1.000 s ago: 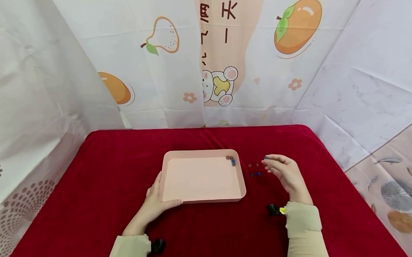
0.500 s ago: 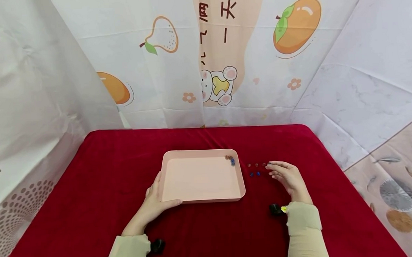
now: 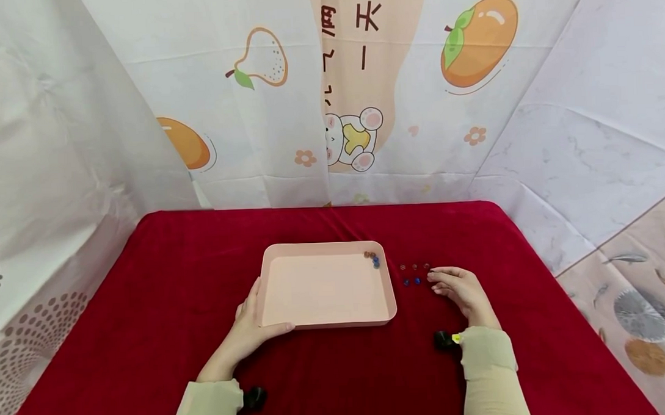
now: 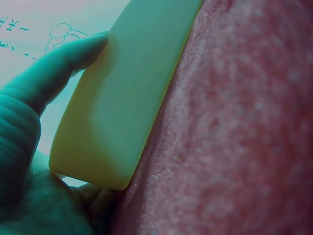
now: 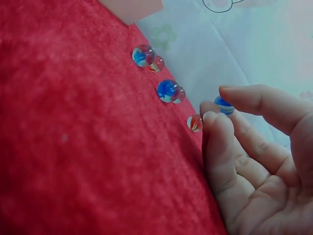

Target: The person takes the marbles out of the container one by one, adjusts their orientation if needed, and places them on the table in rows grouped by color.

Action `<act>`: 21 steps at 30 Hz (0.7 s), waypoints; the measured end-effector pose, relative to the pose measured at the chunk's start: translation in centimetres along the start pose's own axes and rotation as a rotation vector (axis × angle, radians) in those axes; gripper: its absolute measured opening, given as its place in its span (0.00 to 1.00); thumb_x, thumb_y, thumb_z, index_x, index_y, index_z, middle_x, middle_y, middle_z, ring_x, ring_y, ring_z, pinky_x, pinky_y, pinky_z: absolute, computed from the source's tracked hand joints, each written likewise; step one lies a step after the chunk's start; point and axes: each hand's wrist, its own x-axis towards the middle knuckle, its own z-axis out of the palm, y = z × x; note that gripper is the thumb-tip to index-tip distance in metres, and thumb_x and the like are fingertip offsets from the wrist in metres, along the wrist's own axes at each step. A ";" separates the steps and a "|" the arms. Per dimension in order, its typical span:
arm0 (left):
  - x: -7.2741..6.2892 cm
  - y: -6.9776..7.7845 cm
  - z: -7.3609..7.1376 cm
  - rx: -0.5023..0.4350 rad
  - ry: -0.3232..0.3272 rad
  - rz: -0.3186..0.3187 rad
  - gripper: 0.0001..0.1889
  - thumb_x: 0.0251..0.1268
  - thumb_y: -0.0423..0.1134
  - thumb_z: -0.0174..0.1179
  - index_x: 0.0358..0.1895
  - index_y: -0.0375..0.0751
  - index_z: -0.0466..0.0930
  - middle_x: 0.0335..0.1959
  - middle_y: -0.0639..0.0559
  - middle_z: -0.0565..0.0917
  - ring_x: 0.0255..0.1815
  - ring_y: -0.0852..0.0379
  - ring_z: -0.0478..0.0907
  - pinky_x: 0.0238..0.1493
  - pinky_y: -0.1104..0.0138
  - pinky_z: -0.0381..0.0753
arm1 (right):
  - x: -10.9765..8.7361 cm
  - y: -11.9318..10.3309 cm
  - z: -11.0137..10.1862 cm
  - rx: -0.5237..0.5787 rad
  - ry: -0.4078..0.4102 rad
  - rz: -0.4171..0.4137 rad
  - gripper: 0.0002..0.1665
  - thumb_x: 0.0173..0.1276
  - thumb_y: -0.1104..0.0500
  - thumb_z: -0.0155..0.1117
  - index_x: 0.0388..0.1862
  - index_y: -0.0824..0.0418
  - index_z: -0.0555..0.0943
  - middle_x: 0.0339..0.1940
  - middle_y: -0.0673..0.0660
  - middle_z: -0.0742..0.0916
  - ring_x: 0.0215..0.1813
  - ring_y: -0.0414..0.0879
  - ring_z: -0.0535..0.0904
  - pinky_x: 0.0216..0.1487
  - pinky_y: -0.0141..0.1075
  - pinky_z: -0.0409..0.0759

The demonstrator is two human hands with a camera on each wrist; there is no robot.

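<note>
My left hand [image 3: 247, 330] holds the near left corner of a pale pink tray [image 3: 325, 324]. In the left wrist view its thumb lies along the tray's outer wall [image 4: 115, 107], with the other fingers around the corner. Right of the tray, my right hand [image 3: 463, 293] pinches a blue marble [image 5: 224, 105] between thumb and fingertips. Beside those fingertips lies a red-streaked marble [image 5: 194, 123], the right end of a row of orange-red marbles [image 3: 414, 267]. Two blue marbles [image 3: 417, 281] sit just in front of that row.
Several brown and blue marbles [image 3: 376, 261] rest inside the tray at its far right corner. A red velvet cloth [image 3: 338, 378] covers the table. Printed curtains [image 3: 286, 130] hang behind it and along both sides.
My right hand has come down and toward me with the blue marble, its fingertips now below the row's right end. The rightmost red marble shows fully now. My left hand stays at the tray.
</note>
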 end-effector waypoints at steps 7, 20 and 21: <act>0.1 0.1 0.0 -0.009 -0.006 -0.010 0.67 0.47 0.54 0.76 0.81 0.53 0.31 0.79 0.36 0.45 0.77 0.39 0.41 0.71 0.35 0.53 | 0.1 0.2 -0.1 -0.043 -0.002 -0.022 0.22 0.73 0.61 0.61 0.58 0.76 0.75 0.34 0.44 0.88 0.34 0.36 0.84 0.40 0.28 0.84; 0.1 0.0 0.1 -0.009 0.000 -0.001 0.67 0.47 0.54 0.76 0.81 0.51 0.31 0.80 0.38 0.44 0.77 0.39 0.40 0.71 0.35 0.52 | 0.1 0.5 0.1 -0.077 -0.003 -0.020 0.21 0.72 0.65 0.62 0.58 0.78 0.75 0.32 0.42 0.88 0.33 0.35 0.85 0.40 0.28 0.84; 0.1 0.0 0.1 -0.010 0.001 0.002 0.67 0.47 0.54 0.76 0.81 0.51 0.31 0.81 0.38 0.44 0.77 0.39 0.40 0.71 0.35 0.52 | 0.1 0.5 0.1 -0.083 0.000 -0.019 0.22 0.71 0.65 0.62 0.58 0.78 0.75 0.32 0.42 0.88 0.33 0.35 0.85 0.40 0.28 0.84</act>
